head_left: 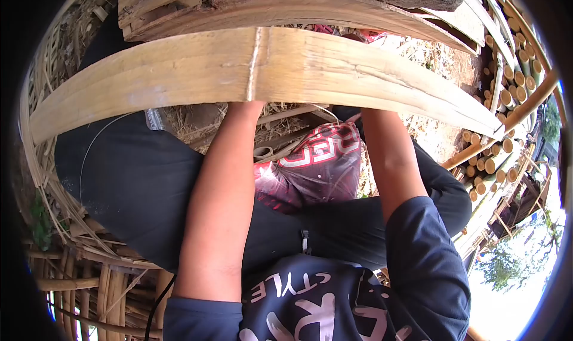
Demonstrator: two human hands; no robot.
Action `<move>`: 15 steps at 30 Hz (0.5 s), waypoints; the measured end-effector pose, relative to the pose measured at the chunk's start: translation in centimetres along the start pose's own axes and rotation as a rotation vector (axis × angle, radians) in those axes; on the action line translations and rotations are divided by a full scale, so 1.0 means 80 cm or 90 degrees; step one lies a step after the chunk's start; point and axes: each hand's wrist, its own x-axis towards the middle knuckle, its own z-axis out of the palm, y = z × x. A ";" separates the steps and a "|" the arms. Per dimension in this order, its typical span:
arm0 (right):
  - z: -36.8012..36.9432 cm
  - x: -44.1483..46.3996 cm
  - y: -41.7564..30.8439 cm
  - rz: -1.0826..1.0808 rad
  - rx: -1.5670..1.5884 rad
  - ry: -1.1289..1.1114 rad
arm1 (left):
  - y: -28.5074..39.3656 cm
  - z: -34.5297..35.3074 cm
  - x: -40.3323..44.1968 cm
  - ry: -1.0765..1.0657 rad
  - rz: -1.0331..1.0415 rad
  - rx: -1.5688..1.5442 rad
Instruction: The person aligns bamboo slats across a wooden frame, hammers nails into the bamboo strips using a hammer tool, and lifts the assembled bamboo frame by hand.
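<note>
Left forearm (pixel 221 192) and right forearm (pixel 391 156) reach behind a bamboo strip (pixel 298 66); a printed cloth (pixel 322 168) lies between them. With both hands hidden, finger positions cannot be told.

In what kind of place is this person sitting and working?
It looks like an outdoor bamboo workshop or yard: many cut bamboo poles lie stacked at the right, a wide split strip spans the view, and straw-like scraps cover the ground.

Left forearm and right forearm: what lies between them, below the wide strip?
The head view shows a dark red cloth with white lettering and part of the black trousers between the left forearm and right forearm.
</note>
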 end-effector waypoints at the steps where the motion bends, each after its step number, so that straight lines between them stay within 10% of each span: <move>1: -0.006 0.000 0.003 -0.003 0.006 0.010 | 0.001 0.000 0.002 -0.001 0.001 -0.001; 15: 0.013 -0.032 0.001 -0.293 -0.172 -0.005 | -0.004 0.002 0.001 -0.001 0.007 0.007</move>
